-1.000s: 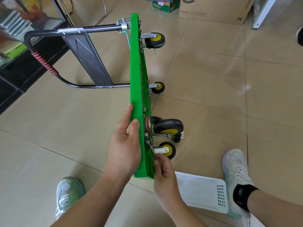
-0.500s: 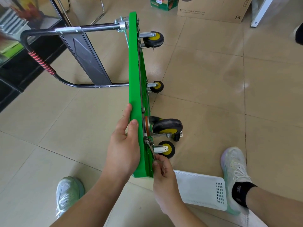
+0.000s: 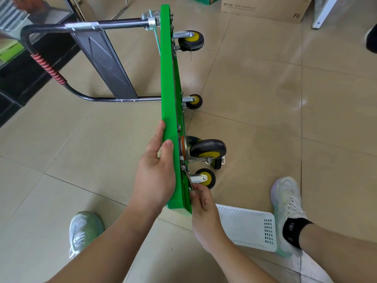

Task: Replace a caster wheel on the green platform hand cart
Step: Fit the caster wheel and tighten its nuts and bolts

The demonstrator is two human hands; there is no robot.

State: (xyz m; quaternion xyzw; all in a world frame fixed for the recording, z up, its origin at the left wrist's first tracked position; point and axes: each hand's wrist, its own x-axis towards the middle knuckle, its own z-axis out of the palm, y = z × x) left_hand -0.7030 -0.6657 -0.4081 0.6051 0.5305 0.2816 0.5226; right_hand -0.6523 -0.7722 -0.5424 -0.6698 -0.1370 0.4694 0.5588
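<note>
Single head-worn wide view, facing forward and steeply down, close over both hands, cart [image 3: 169,82] on edge, tiled floor [image 3: 255,82] beyond

A white perforated basket [image 3: 247,227] is lying on the beige tiled floor [image 3: 255,88], touching a pale sneaker [image 3: 286,203] worn with a black sock [image 3: 293,231]. Another sneaker [image 3: 84,229] is resting lower left. A cardboard box [image 3: 263,7] is sitting at the top edge, beside a white post [image 3: 324,11].
</note>
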